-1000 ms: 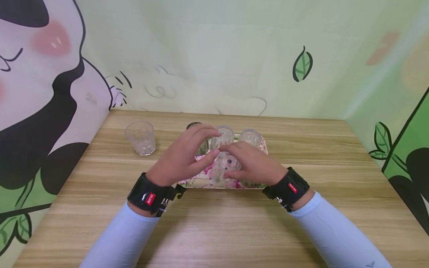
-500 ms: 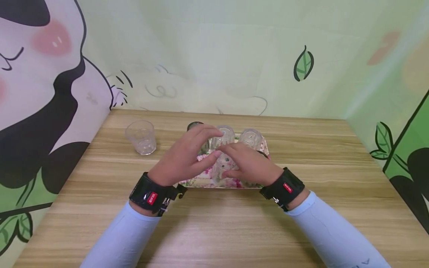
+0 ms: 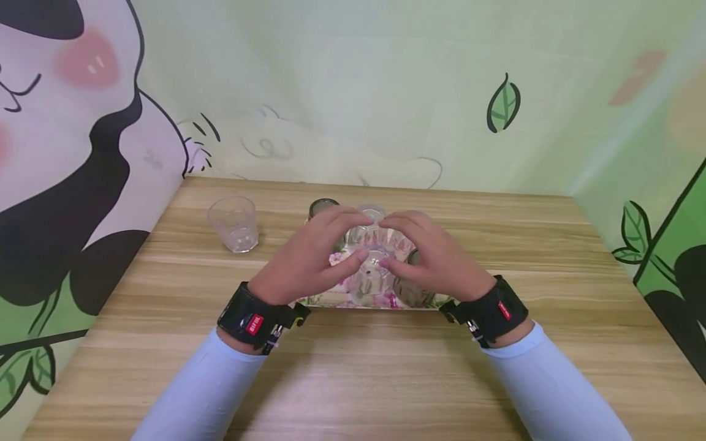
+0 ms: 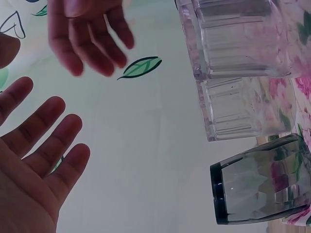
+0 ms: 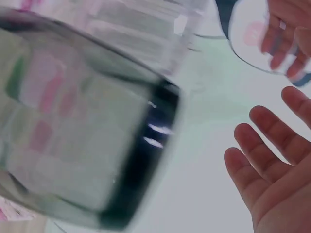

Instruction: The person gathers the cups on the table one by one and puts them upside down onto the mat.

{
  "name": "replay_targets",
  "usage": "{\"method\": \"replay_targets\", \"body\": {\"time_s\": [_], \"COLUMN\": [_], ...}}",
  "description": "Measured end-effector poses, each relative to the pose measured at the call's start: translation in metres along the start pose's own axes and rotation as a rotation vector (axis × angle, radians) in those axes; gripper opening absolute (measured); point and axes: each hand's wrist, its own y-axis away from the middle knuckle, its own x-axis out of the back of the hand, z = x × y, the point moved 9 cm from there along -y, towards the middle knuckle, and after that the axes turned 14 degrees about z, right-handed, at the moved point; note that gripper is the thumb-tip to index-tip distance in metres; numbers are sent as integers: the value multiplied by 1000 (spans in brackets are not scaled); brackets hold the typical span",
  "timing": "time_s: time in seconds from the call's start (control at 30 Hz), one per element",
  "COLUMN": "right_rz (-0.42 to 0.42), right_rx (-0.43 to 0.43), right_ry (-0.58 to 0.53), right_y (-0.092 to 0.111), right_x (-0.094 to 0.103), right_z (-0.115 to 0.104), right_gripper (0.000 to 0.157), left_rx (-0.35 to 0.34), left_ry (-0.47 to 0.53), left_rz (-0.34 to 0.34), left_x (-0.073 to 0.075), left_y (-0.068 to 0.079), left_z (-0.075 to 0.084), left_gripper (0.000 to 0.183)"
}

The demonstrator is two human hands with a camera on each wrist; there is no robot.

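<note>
In the head view my left hand (image 3: 309, 260) hovers over the left half of a floral tray (image 3: 331, 300), fingers relaxed and holding nothing. My right hand (image 3: 441, 260) hovers over the right half, also with nothing in it. Between and below them, a clear glass (image 3: 369, 282) stands upside down at the tray's front. Another clear glass (image 3: 372, 214) shows behind the fingertips. A dark-tinted glass (image 3: 323, 206) peeks out past my left hand, and a second tinted glass (image 3: 410, 293) is partly covered by my right. In the left wrist view, an inverted tinted glass (image 4: 262, 179) stands beside clear ones.
A clear glass (image 3: 234, 223) stands mouth up on the wooden table (image 3: 353, 380), left of the tray. Behind the table rises a pale green printed backdrop (image 3: 353, 92), with a panda drawing on the left side.
My right hand has shifted right, away from the left hand, uncovering more of the front clear glass and covering the back right one. The left hand has hardly moved.
</note>
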Motion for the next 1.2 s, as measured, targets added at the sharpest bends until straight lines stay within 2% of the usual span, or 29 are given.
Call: {"method": "replay_targets", "body": {"time_s": [0.17,0.4,0.57,1.2], "right_rz": [99,142,153,104], "right_rx": [-3,0,18,40], "right_ry": [-37,-51,-41,-21], "right_y": [3,9,12,20], "right_x": [25,42,46,46], "right_z": [-2,-5,-2,-7], "right_gripper": [60,63,68,80], "left_rx": [6,36,38,-8], "left_ry": [0,7,8,21], "left_rz": [-6,-3,3,-9], "left_x": [-3,-2,-2,-8], "left_y": [0,0,0,-1], "left_z": [0,-1,-1,7], "left_gripper": [48,57,59,65]}}
